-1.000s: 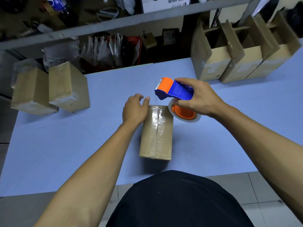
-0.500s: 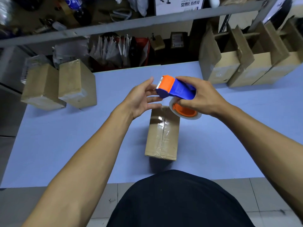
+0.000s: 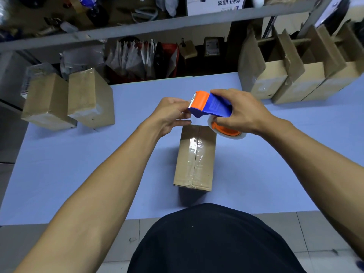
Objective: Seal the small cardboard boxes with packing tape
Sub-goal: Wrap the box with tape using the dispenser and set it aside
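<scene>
Orange and blue plastic make up the tape dispenser (image 3: pixel 210 104) that the right hand (image 3: pixel 239 113) grips around its blue handle, fingers curled over the top, with the orange-cored roll of clear tape (image 3: pixel 228 132) hanging below the palm. The left hand (image 3: pixel 171 115) meets it at the serrated orange end, thumb and forefinger drawn together there as if pinching the loose tape end, though the clear film itself is too faint to make out; the other fingers lie fairly straight underneath.

Just below both hands, on the pale blue tabletop (image 3: pixel 78 174), stands the small brown cardboard box (image 3: pixel 195 158), its top seam already covered by a glossy strip of clear tape. Neither hand touches it.

By my judgement the box is light and fairly stiff, likely to slide on the smooth table, so it wants one palm flat on top or fingers on a side wall while the tape is run. The tape is thin, clingy and prone to folding on itself; take it by the very end and keep it taut.

Far left stand two taped cardboard boxes (image 3: pixel 69 99); far right, open-flapped cardboard boxes (image 3: pixel 291 75) wait in a row.
</scene>
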Motion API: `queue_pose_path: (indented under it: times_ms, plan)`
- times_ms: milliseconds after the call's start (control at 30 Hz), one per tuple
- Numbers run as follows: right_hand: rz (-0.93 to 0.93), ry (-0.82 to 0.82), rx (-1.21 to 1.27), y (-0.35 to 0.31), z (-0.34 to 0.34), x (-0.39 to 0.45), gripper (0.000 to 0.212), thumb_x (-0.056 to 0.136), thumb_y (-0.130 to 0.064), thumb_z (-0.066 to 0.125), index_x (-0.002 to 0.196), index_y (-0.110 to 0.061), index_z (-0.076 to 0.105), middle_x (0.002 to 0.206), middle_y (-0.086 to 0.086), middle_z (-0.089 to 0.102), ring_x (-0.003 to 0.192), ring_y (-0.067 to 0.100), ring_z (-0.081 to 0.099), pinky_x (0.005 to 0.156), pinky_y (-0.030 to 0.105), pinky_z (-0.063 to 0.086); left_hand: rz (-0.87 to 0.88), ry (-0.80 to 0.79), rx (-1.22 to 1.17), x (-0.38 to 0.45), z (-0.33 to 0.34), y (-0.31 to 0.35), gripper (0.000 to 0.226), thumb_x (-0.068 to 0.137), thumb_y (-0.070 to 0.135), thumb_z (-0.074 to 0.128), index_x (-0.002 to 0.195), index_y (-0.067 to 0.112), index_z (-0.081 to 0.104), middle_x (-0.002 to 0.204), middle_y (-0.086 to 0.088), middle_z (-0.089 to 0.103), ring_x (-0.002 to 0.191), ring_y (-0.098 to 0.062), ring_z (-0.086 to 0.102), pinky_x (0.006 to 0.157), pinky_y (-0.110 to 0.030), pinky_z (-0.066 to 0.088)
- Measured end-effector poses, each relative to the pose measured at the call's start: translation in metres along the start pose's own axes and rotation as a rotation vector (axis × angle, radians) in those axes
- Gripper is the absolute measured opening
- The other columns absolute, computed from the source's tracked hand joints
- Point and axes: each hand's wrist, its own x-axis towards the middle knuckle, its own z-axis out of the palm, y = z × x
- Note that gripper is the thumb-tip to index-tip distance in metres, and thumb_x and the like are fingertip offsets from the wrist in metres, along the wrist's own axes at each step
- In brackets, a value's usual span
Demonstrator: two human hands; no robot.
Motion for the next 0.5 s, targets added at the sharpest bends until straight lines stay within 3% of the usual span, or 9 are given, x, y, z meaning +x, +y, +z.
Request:
queue_pose_path:
  times_ms: [67, 167, 233, 300, 400, 500]
  plan:
    - [-0.031, -0.039, -0.078, 0.0, 0.0, 0.001, 0.075, 0.073, -0.059, 0.054, 0.142, -0.033, 0.042, 0.121, 0.0, 0.061, 0.104, 0.023, 0.056, 0.084, 0.044, 0.052, 0.032, 0.047, 0.053, 0.002, 0.002, -0.006, 0.004, 0.093, 0.012, 0.068, 0.094, 0.008, 0.067, 0.079, -0.011, 0.065, 0.061, -0.012, 0.06, 0.067, -0.03, 0.06]
    - [-0.054, -0.06, -0.131, 0.001, 0.001, -0.001, 0.075, 0.075, -0.06, 0.053, 0.143, -0.032, 0.041, 0.115, 0.002, 0.062, 0.099, 0.024, 0.057, 0.08, 0.04, 0.051, 0.102, 0.092, 0.177, 0.002, 0.007, -0.012, 0.009, 0.094, 0.013, 0.067, 0.1, 0.007, 0.068, 0.086, -0.007, 0.066, 0.074, -0.014, 0.063, 0.064, -0.026, 0.06]
    - [-0.063, -0.044, -0.128, 0.003, 0.0, -0.002, 0.074, 0.075, -0.058, 0.054, 0.143, -0.031, 0.042, 0.114, 0.003, 0.062, 0.099, 0.025, 0.057, 0.079, 0.041, 0.052, 0.063, 0.057, 0.103, 0.003, 0.008, -0.017, 0.025, 0.093, 0.014, 0.069, 0.115, 0.003, 0.064, 0.094, -0.01, 0.067, 0.079, -0.015, 0.063, 0.068, -0.029, 0.061]
    - [-0.081, -0.028, -0.13, 0.005, 0.0, -0.001, 0.076, 0.074, -0.056, 0.056, 0.144, -0.03, 0.042, 0.116, 0.003, 0.062, 0.101, 0.026, 0.058, 0.079, 0.042, 0.053, -0.011, 0.029, -0.034, 0.003, 0.007, -0.019, 0.036, 0.092, 0.013, 0.07, 0.123, -0.001, 0.059, 0.091, -0.012, 0.064, 0.071, -0.014, 0.061, 0.07, -0.033, 0.062]
    - [-0.093, -0.016, -0.15, 0.008, 0.001, -0.003, 0.079, 0.075, -0.057, 0.057, 0.147, -0.029, 0.04, 0.121, 0.001, 0.061, 0.104, 0.024, 0.058, 0.076, 0.038, 0.052, -0.078, -0.009, -0.09, 0.003, 0.007, -0.016, 0.016, 0.09, 0.013, 0.07, 0.103, 0.004, 0.072, 0.077, -0.006, 0.064, 0.064, -0.013, 0.055, 0.072, -0.033, 0.061]
    - [-0.098, -0.009, -0.148, 0.009, 0.003, -0.004, 0.079, 0.078, -0.057, 0.062, 0.148, -0.029, 0.038, 0.124, 0.001, 0.06, 0.108, 0.024, 0.057, 0.077, 0.041, 0.054, -0.185, 0.009, -0.17, 0.002, 0.005, -0.012, 0.004, 0.087, 0.013, 0.073, 0.09, 0.011, 0.073, 0.073, -0.003, 0.067, 0.061, -0.012, 0.053, 0.068, -0.03, 0.06]
